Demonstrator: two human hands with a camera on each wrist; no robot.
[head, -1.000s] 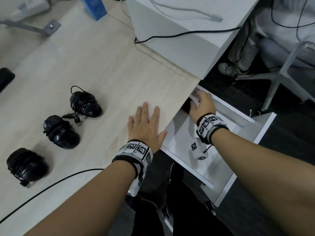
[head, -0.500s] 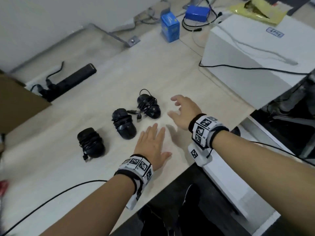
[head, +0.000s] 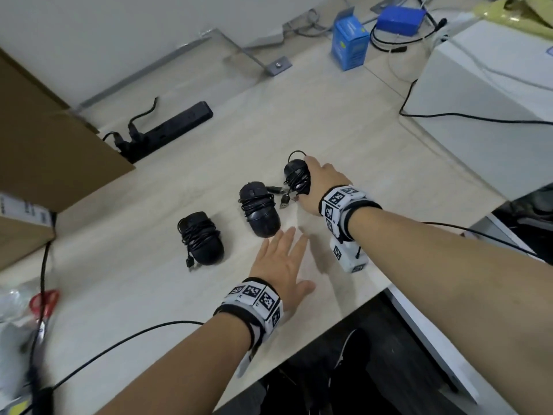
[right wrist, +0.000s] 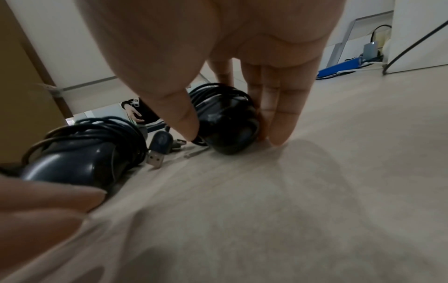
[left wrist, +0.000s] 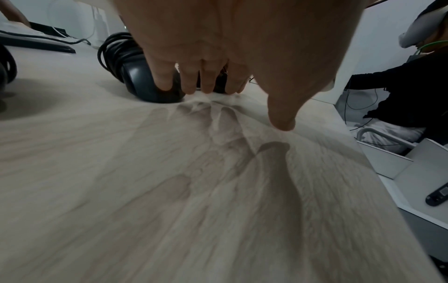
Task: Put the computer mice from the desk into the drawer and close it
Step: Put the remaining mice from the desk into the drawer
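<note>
Three black computer mice with cords wound round them lie in a row on the light wood desk [head: 344, 139]: a left one [head: 202, 238], a middle one [head: 260, 212] and a right one [head: 294, 175]. My right hand [head: 308, 179] grips the right mouse [right wrist: 227, 122] on the desk, thumb on one side and fingers [right wrist: 278, 114] on the other. My left hand [head: 284, 262] lies flat and open on the desk, fingertips at the near end of the middle mouse [left wrist: 145, 82]. The white drawer [left wrist: 397, 168] stands open below the desk's right edge, with a black device [left wrist: 437, 195] in it.
A black power strip [head: 176, 124] and a cardboard box [head: 45, 145] are at the left. A blue carton [head: 350, 46] stands at the back, and a big white box [head: 493, 100] at the right. A black cable [head: 119, 342] crosses the near desk, by red scissors [head: 45, 298].
My right hand has left the drawer, crossed over the desk and taken hold of the right mouse. My left hand has slid forward to the middle mouse.
</note>
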